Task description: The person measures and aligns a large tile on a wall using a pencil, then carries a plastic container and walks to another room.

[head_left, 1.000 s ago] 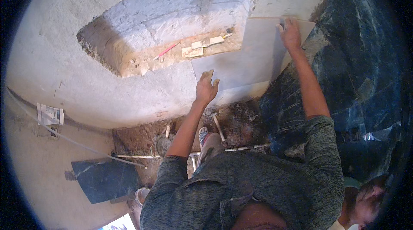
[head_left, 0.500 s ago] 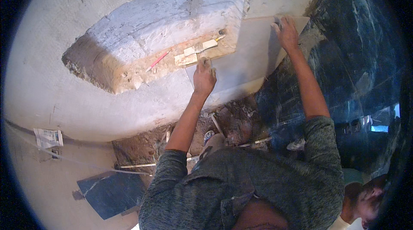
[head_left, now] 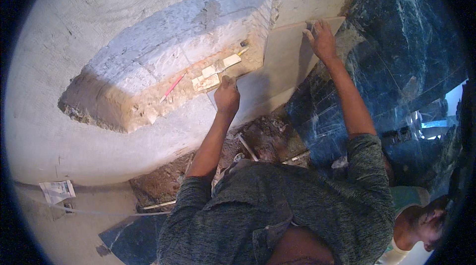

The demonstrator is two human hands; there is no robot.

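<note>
A large pale tile [head_left: 285,49] leans flat against the plastered wall, beside and below the right end of a recess [head_left: 173,37]. My left hand [head_left: 227,97] is closed at the tile's upper left edge, fingers curled, by the recess ledge. Farther right, my right hand [head_left: 323,44] rests at the tile's top edge with its fingers stretched and thumb apart. Just above my left hand, a pale block [head_left: 206,83] and other small pale pieces [head_left: 231,60] lie on the ledge. A thin yellow-handled tool [head_left: 243,51] lies behind them, and a pink pencil [head_left: 172,86] to their left.
Dark blue-green veined stone slabs [head_left: 396,67] cover the right side. Rubble [head_left: 267,138] and a pale stick [head_left: 248,147] lie on the ground below the wall. Another dark slab [head_left: 134,240] is at lower left. Another person [head_left: 409,220] is at lower right.
My view has shifted, so the recess and tile sit further left in the picture. Both hands stay at the tile's edges. More of the other person shows.
</note>
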